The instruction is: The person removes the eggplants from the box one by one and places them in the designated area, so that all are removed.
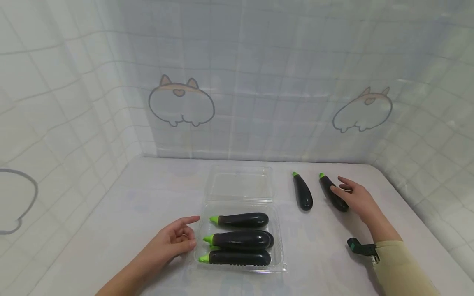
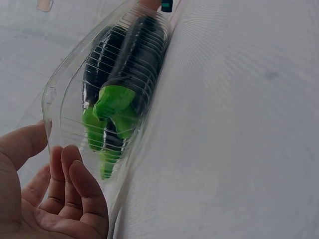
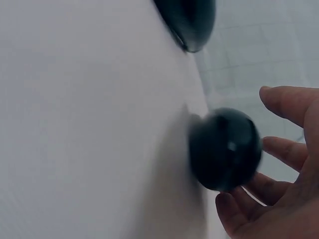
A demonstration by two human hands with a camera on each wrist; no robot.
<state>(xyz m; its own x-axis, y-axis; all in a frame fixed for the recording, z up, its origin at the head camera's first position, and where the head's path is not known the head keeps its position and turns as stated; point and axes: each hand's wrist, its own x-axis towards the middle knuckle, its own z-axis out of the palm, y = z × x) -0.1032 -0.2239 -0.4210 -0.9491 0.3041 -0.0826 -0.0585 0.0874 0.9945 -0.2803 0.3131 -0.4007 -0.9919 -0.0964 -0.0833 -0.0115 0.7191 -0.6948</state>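
In the head view a clear plastic clamshell box point(image 1: 277, 234), lid point(image 1: 238, 186) laid back, holds several dark eggplants with green stems, among them a front eggplant point(image 1: 240, 257) and a rear eggplant point(image 1: 244, 220). At the box's left edge is my left hand point(image 1: 166, 244), index finger extended and the other fingers loosely bent; its thumb tip meets the clear rim point(image 2: 46, 107) in the left wrist view. My right hand point(image 1: 357, 199) reaches over the far-right eggplant point(image 1: 333, 195), fingers spread beside its rounded end point(image 3: 224, 149). A firm grip is not visible.
Another loose eggplant point(image 1: 303, 193) lies between the box and the right hand. Behind the white tabletop point(image 1: 159, 181) rises a grid-patterned curtain point(image 1: 259, 102), with similar sheets at both sides. A dark wrist device point(image 1: 361, 247) sits by the right sleeve.
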